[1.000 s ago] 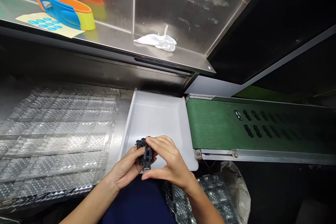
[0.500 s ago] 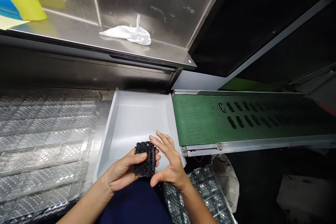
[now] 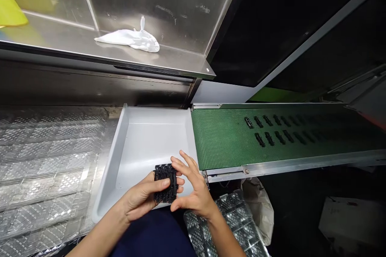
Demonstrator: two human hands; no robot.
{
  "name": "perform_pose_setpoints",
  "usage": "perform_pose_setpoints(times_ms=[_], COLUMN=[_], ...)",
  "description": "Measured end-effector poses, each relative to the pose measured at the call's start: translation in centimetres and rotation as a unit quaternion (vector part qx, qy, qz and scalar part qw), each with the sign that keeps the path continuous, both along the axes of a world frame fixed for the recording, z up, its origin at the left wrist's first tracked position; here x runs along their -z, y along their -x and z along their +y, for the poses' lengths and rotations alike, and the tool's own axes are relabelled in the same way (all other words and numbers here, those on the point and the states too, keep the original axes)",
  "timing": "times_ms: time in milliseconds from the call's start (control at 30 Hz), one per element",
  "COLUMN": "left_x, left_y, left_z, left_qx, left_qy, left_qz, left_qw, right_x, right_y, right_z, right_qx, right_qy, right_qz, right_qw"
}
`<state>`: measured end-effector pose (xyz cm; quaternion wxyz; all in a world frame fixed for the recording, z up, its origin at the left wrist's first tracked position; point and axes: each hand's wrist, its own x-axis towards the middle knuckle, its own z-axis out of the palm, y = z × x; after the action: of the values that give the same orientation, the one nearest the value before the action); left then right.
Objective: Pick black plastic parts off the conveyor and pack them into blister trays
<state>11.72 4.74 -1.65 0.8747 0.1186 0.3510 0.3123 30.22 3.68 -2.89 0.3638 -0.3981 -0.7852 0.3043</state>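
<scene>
My left hand is closed round a stack of small black plastic parts, its thumb lying across the front and its fingertips showing at the right side. Just right of the stack, my right hand holds nothing; its fingers and thumb are spread in a C shape close to the parts. Both hands are over the near end of a white tray. On the green conveyor belt to the right, similar black parts lie in two rows.
Clear plastic blister trays cover the left side. A white glove-like item lies on the metal shelf. More clear trays and a pale bag are low at the right, with a white box farther off.
The view has shifted, so the tray, belt and shelf appear farther left. Both hands keep nearly the same pose, with the stack still in my left hand.
</scene>
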Motion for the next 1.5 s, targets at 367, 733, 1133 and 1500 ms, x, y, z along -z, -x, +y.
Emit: perform_pose_setpoints(times_ms=[367,733,1133,1500], left_x=[-0.1,0.2,0.8,0.6], left_y=[-1.5,-0.2,6.1,9.9], left_z=[0.6,0.6,-3.4,-5.8], left_qx=[-0.012,-0.043,-0.018,-0.133], left_qy=[-0.014,-0.052,-0.017,0.003], left_qz=[0.11,0.065,0.04,0.032], left_qw=[0.994,0.996,0.999,0.991], right_x=[-2.9,-7.6,-5.0,-3.3], right_y=[-15.4,-13.5,5.2,9.9], right_z=[7.0,5.9,0.1,-1.8], right_qx=[0.468,0.272,-0.011,-0.113], right_qy=[0.038,0.095,0.109,0.077], right_qz=[-0.207,-0.272,-0.07,-0.025], right_qw=[0.858,0.918,0.992,0.99])
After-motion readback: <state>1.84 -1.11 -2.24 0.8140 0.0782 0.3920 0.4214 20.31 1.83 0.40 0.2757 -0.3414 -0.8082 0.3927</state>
